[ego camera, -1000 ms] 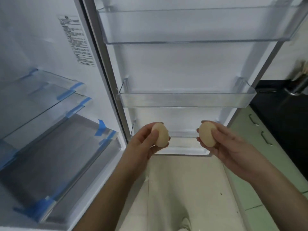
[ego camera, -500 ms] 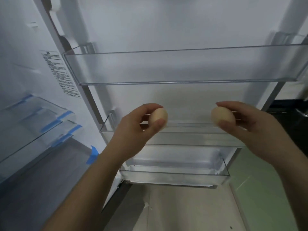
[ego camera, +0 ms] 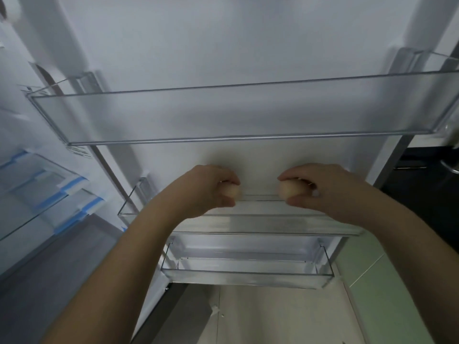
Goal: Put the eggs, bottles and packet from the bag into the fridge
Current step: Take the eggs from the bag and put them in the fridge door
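Two eggs held, one per hand. Left hand (ego camera: 211,188) curled around the left egg (ego camera: 232,192); right hand (ego camera: 320,188) curled around the right egg (ego camera: 289,191). Both poised over the middle door shelf (ego camera: 248,223), just below the fingers. Likely in hand: setting the eggs down. Next: lowering gently to the shelf floor, then loosening both grips without letting either roll.
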The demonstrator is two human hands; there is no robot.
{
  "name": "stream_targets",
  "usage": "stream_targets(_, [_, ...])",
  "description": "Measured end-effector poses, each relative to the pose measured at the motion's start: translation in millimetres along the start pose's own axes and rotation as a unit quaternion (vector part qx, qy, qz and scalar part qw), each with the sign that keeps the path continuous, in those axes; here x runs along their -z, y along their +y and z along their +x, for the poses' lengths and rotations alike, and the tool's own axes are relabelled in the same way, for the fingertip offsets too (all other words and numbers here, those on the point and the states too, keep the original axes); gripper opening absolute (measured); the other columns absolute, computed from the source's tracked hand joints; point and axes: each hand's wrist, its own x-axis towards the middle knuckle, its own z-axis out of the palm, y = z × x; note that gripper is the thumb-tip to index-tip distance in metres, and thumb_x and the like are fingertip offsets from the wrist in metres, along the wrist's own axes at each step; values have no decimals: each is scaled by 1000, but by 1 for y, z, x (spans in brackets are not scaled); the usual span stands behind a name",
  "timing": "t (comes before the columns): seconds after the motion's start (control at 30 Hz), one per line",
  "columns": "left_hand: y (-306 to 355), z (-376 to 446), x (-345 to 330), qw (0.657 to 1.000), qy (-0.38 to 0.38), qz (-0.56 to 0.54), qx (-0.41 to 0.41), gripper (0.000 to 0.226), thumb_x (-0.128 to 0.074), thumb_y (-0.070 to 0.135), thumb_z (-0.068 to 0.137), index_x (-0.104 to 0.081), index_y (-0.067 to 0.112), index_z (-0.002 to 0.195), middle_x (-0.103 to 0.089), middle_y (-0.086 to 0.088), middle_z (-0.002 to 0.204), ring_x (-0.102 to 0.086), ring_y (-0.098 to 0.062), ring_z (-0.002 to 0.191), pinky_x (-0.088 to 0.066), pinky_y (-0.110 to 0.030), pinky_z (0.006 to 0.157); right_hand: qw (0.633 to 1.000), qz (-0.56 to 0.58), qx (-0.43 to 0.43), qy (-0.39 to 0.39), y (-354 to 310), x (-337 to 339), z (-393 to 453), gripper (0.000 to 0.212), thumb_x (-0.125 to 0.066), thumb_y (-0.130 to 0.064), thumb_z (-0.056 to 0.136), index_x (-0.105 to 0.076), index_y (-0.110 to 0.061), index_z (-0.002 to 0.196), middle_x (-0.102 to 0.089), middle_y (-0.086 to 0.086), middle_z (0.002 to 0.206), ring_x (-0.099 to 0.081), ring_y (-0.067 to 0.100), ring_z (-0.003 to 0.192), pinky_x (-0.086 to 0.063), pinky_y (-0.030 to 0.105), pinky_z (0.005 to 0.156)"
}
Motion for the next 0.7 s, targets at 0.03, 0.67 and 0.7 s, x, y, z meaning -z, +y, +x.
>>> stream_targets(0.03, [-1, 2, 1, 1000, -14, 26, 5, 40, -76, 32, 82, -64, 30, 120, -63, 7, 118, -55, -14, 99, -46, -28, 86, 1000, 0, 12, -12, -4, -2, 7, 43, -73, -31, 83, -59, -33, 123, -58, -13, 117, -53, 7, 104, -39, 17, 85])
stream_targets(0.67, [-7, 2, -3, 998, -33, 21, 53, 46, -76, 39, 79, -61, 29, 121, -66, 6, 114, -60, -15, 95, -51, -32, 86, 984, -19, 148, -97, -35, -36, 50, 28, -77, -27, 75, -72, -25, 102, -66, -8, 93, -59, 8, 85, -48, 28, 80])
stream_targets(0.7, [-7, 1, -2, 998, -39, 21, 52, 47, -76, 39, 80, -60, 30, 123, -65, 7, 114, -60, -14, 96, -50, -31, 87, 984, -18, 149, -99, -35, -36, 50, 29, -77, -27, 75, -71, -24, 103, -66, -8, 94, -59, 7, 85, -48, 25, 79])
